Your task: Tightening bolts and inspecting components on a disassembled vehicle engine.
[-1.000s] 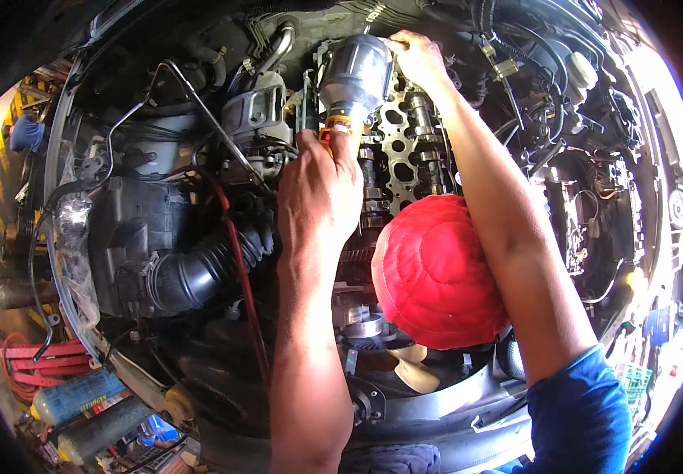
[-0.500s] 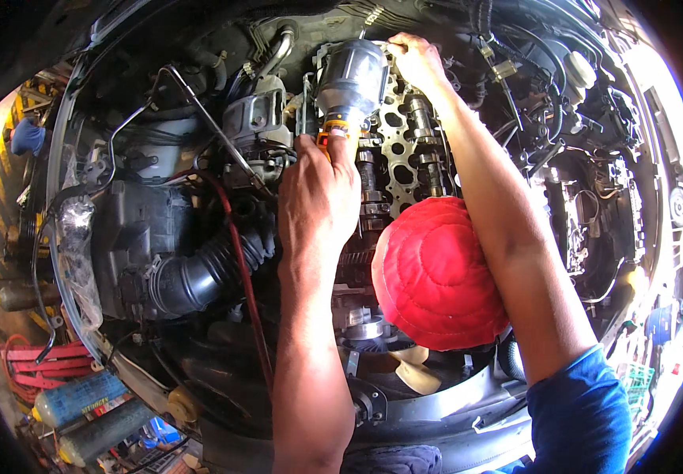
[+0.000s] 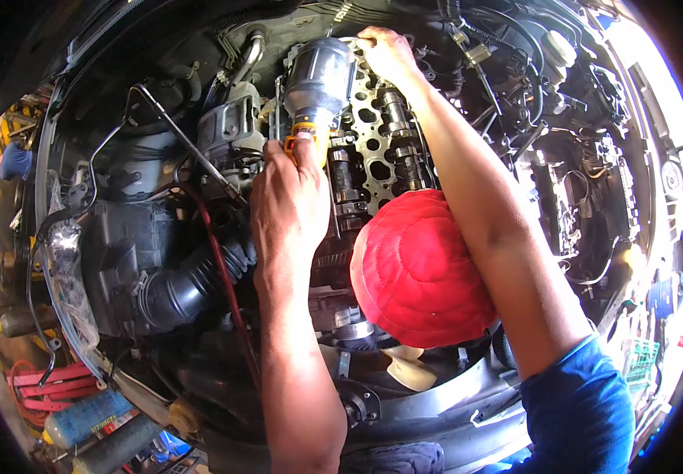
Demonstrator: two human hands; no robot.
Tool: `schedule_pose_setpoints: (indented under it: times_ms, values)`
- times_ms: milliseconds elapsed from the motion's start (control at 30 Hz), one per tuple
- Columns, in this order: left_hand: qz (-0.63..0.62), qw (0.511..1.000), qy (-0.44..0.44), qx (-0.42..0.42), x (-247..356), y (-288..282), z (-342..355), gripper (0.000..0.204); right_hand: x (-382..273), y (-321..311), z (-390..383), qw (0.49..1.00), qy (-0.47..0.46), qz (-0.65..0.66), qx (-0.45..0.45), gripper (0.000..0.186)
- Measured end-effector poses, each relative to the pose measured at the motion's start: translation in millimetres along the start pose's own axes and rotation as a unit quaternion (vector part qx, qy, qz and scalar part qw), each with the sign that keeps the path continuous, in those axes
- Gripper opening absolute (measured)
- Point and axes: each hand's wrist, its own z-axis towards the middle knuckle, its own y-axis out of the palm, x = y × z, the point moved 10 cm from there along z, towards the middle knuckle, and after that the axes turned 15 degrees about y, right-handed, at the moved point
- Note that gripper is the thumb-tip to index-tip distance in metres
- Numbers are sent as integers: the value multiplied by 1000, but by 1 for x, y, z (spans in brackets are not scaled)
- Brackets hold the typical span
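My left hand (image 3: 290, 189) is wrapped round the yellow-orange grip (image 3: 310, 134) of a tool with a smoky, clear, bottle-shaped body (image 3: 319, 75). The tool covers the far left part of the opened engine. Just right of it lies a pale metal plate (image 3: 369, 118) with rows of holes, a camshaft (image 3: 399, 134) running along its right side. At the plate's far end is my right hand (image 3: 386, 51), its fingers bent in; what they grip, if anything, is hidden. Between my forearms, a red, stitched, rounded cloth piece like a cap's brim (image 3: 424, 268) covers the near part of the engine.
On the left are a black ribbed air hose (image 3: 187, 292), a dark red hose (image 3: 219, 276) and a bent metal tube (image 3: 191, 130). Pale fan blades (image 3: 411, 370) show near the front. Gas cylinders (image 3: 88, 419) and coiled red hose (image 3: 49, 387) lie outside the bay at lower left.
The whole engine bay appears shifted a little to the left, my hands with it. My left hand keeps its hold on the tool, and my right stays at the plate's far end.
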Motion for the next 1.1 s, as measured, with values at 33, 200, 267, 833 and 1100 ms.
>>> schedule_pose_setpoints:
  times_ms: [33, 200, 267, 833, 1100]
  values:
    - [35, 999, 32, -8, 6, -1, 2, 60, -6, -4, -2, 999, -27, 16, 19, 28]
    - [41, 997, 69, -8, 14, -1, 3, 55, -3, -4, -1, 999, -20, 19, 23, 28]
    - [10, 1000, 17, -15, 4, 2, 1, 53, 0, 0, 0, 1000, -7, 10, 9, 28]
    - [89, 992, 83, 13, 12, -4, 5, 60, 5, 0, 4, 1000, -6, 23, 17, 24]
    - [86, 990, 109, 28, 17, -5, 2, 49, 1, 0, 3, 999, -25, 15, 19, 28]
